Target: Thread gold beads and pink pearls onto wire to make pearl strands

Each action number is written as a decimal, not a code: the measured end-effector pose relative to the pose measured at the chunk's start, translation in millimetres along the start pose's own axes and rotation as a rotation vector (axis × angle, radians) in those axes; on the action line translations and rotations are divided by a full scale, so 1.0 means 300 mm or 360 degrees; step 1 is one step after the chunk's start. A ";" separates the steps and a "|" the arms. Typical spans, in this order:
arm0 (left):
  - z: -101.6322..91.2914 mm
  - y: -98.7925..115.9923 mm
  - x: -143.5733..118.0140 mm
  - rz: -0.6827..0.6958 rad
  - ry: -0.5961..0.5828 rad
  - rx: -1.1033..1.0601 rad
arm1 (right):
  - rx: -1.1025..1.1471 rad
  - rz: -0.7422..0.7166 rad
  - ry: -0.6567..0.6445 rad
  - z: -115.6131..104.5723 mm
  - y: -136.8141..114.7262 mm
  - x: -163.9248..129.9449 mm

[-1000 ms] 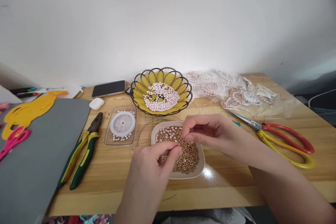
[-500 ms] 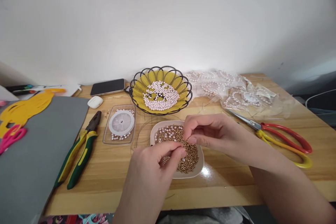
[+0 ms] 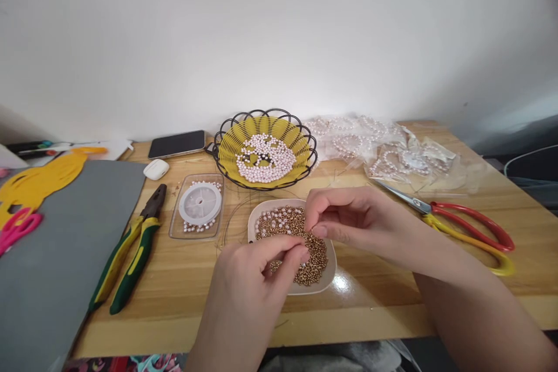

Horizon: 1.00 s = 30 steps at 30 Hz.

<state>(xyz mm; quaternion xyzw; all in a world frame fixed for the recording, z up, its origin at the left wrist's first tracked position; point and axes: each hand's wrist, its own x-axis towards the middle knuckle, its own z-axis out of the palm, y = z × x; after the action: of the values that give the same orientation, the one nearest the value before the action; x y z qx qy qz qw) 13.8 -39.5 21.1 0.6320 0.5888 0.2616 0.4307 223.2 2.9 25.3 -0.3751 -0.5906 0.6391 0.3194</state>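
Note:
Over a pale dish (image 3: 329,285) full of gold and pearly beads (image 3: 311,267), both hands are pinched close together. My left hand (image 3: 257,279) presses thumb against forefinger; what lies between them is too small to make out. Just above and to the right, the thumb and forefinger of my right hand (image 3: 349,221) are also closed together, their content hidden. A thin wire (image 3: 231,218) curls on the table left of the dish. Behind it stands a yellow and black basket (image 3: 224,148) with pink-white pearl beads (image 3: 268,168) in it.
Left of the dish are a clear box (image 3: 174,229) with a white spool (image 3: 200,202), pliers (image 3: 135,256), an earbud case (image 3: 156,169) and a phone (image 3: 176,144). Bagged pearl strands (image 3: 375,142) lie at the back right. Red and yellow scissors (image 3: 462,232) rest beside my right forearm.
The view has shifted very slightly. Both hands keep nearly the same pinched pose over the dish.

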 end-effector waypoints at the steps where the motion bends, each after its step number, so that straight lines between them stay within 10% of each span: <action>1: 0.000 0.000 0.001 0.0003 0.0001 -0.0003 | 0.0000 -0.0001 -0.0005 0.000 0.000 0.000; 30: 0.009 -0.019 0.026 0.0016 -0.0079 -0.0263 | -0.0346 0.0032 0.0015 -0.051 -0.007 -0.011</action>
<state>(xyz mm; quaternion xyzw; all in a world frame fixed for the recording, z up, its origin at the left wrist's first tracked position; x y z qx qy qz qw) 14.4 -33.0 13.6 0.6035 0.5512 0.2958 0.4944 237.8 8.1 27.5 -0.4165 -0.6513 0.5726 0.2730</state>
